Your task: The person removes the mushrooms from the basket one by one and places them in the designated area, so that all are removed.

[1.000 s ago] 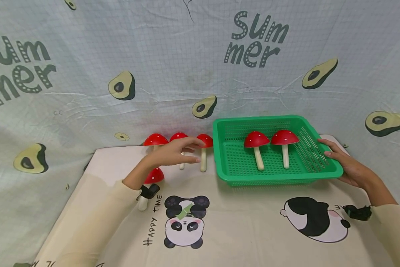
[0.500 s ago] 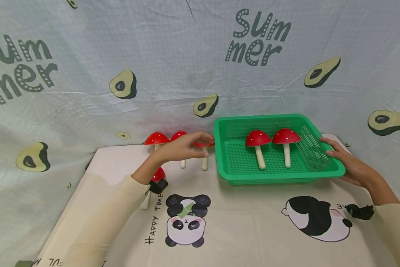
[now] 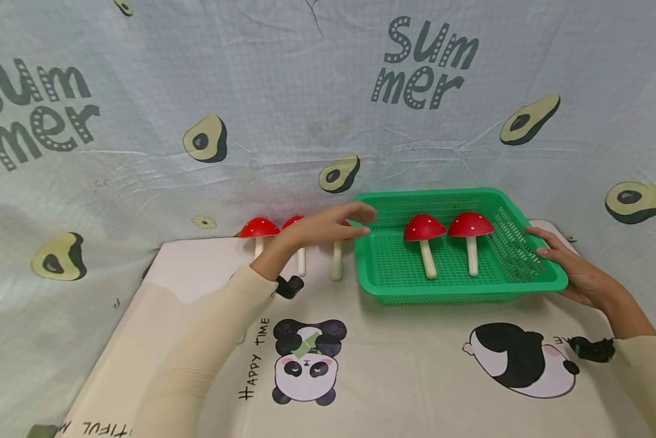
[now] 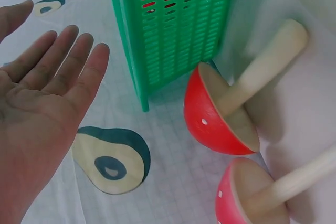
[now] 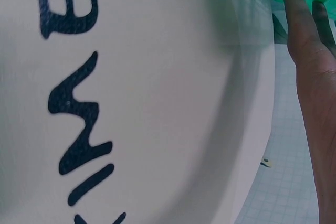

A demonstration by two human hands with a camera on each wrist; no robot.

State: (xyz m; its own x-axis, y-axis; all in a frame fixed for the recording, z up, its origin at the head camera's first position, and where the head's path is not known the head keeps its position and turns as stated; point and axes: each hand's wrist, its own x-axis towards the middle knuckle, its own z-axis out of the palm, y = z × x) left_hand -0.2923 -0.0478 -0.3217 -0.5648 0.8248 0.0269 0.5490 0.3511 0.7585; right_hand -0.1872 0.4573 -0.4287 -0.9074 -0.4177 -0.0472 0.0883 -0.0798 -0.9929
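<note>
An open, empty left hand [image 3: 328, 226] hovers beside the green perforated plastic basket [image 3: 525, 281], whose right rim the flat-fingered right hand [image 3: 571, 274] touches.

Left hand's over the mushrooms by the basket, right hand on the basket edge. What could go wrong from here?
1. The left hand is open and holds nothing; a mushroom stands right beside the green basket, so there is little room and the fingers may topple it.
2. Another mushroom stands close by and could get knocked over too.
3. The right hand only rests open on the rim; a bump might shift the basket.
</note>
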